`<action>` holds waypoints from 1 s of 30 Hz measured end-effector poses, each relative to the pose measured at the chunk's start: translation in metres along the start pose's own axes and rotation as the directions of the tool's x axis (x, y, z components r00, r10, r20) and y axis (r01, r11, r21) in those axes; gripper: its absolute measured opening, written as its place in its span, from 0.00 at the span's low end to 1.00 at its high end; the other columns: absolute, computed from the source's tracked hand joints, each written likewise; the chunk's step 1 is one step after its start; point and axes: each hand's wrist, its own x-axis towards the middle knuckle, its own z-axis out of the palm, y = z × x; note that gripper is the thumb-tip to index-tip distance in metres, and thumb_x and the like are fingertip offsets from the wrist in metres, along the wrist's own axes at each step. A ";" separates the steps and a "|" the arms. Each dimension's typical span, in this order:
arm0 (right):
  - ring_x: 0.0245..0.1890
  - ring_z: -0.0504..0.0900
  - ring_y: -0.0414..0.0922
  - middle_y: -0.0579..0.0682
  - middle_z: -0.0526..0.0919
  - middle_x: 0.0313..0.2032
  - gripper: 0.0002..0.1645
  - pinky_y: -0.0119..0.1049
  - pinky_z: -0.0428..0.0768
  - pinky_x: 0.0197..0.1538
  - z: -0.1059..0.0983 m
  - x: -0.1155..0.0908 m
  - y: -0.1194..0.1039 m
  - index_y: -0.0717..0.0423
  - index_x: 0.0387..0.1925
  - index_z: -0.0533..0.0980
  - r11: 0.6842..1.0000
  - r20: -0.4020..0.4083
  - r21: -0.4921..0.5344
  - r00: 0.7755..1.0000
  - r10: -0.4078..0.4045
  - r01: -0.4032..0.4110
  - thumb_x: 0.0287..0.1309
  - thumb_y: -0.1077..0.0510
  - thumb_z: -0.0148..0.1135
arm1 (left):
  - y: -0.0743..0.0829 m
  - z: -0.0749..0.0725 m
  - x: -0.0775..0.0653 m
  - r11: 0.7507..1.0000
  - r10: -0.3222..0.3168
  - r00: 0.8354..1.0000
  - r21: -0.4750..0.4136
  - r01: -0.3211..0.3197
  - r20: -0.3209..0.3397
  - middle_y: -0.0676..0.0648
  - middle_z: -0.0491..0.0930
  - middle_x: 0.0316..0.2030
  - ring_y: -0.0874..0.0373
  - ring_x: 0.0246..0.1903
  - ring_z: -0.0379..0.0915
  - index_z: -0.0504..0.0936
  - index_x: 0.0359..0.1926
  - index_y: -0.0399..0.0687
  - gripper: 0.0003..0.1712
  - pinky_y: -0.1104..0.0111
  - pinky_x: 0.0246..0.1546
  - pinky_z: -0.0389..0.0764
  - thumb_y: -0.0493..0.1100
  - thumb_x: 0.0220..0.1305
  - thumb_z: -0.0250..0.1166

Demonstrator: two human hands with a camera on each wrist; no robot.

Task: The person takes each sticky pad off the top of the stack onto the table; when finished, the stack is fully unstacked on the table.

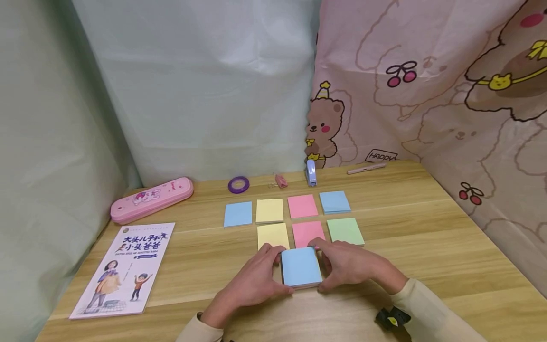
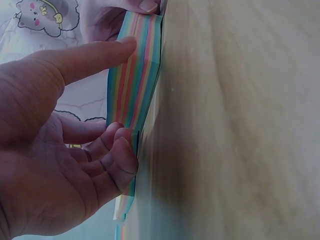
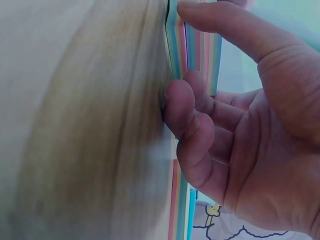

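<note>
Near the front of the table, a square stack of sticky notes [image 1: 301, 267] with a blue top lies between both hands. Its side shows stripes of blue, yellow, pink and green in the left wrist view. The left hand [image 1: 255, 279] grips its left side, thumb at the near corner and fingers at the far one. On the opposite side, the right hand [image 1: 351, 264] holds it the same way. Just behind are a yellow pad [image 1: 272, 233], a pink pad [image 1: 308, 232] and a green pad [image 1: 345, 231].
Farther back lie blue [image 1: 238, 214], yellow [image 1: 269, 210], pink [image 1: 302, 205] and blue pads [image 1: 335, 202]. Purple tape [image 1: 231, 185], a pink clip [image 1: 280, 180], a stapler [image 1: 311, 173] and a pen [image 1: 366, 168] line the back. A pencil case [image 1: 151, 200] and booklet [image 1: 124, 270] lie left.
</note>
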 end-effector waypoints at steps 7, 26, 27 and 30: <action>0.28 0.73 0.37 0.41 0.79 0.28 0.48 0.31 0.73 0.30 0.001 0.000 0.000 0.46 0.64 0.69 1.000 0.003 0.011 1.000 0.004 -0.004 0.43 0.48 0.85 | -0.005 -0.003 -0.002 1.000 0.002 1.000 -0.002 -0.002 0.000 0.50 0.72 0.44 0.58 0.39 0.67 0.73 0.69 0.37 0.52 0.71 0.37 0.72 0.51 0.46 0.87; 0.26 0.73 0.34 0.38 0.77 0.26 0.49 0.30 0.73 0.29 0.001 0.000 0.000 0.49 0.66 0.68 1.000 0.013 0.005 1.000 -0.003 0.003 0.45 0.47 0.85 | -0.017 -0.012 -0.008 0.992 0.046 0.999 -0.118 -0.048 -0.022 0.50 0.74 0.45 0.60 0.35 0.70 0.73 0.70 0.38 0.50 0.73 0.32 0.72 0.46 0.48 0.86; 0.26 0.73 0.35 0.39 0.77 0.27 0.49 0.30 0.73 0.29 0.000 0.000 0.000 0.48 0.66 0.68 1.000 0.013 0.007 1.000 -0.003 0.003 0.45 0.47 0.85 | -0.017 -0.013 -0.008 0.992 0.043 0.999 -0.122 -0.045 -0.020 0.50 0.74 0.45 0.60 0.35 0.70 0.72 0.70 0.38 0.50 0.73 0.32 0.73 0.45 0.48 0.86; 0.25 0.73 0.35 0.39 0.77 0.27 0.49 0.30 0.73 0.29 0.000 -0.001 0.000 0.48 0.67 0.68 1.000 0.012 0.011 1.000 -0.008 0.008 0.45 0.47 0.85 | -0.020 -0.017 -0.010 0.991 0.028 0.999 -0.130 -0.030 -0.018 0.50 0.74 0.46 0.60 0.35 0.70 0.71 0.71 0.37 0.51 0.73 0.32 0.74 0.44 0.49 0.86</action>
